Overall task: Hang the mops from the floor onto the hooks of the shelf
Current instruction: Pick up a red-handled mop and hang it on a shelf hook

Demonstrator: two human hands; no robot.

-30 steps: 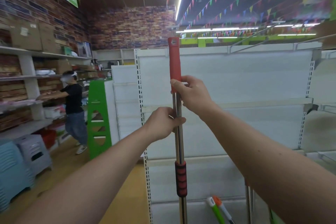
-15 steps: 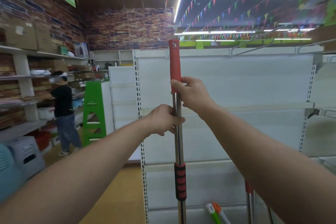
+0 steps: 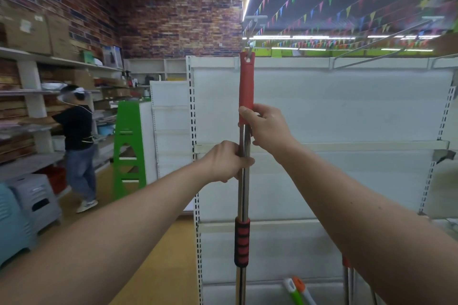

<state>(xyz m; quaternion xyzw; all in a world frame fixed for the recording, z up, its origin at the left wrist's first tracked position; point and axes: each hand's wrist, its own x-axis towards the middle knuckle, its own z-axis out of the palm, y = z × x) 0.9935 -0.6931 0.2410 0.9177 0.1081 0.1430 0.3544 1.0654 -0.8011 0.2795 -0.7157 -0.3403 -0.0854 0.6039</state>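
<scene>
The room was a shop aisle with brick walls and a white shelf (image 3: 322,111) directly ahead. A mop (image 3: 244,181) stood upright in front of the shelf. The left hand (image 3: 224,161) was clenched around its metal shaft. The right hand (image 3: 266,126) grasped the base of the red grip, just above the left. The hole in the grip's top end met a hook (image 3: 250,32) at the shelf's top edge. Two more handles (image 3: 296,291) leaned low against the shelf.
</scene>
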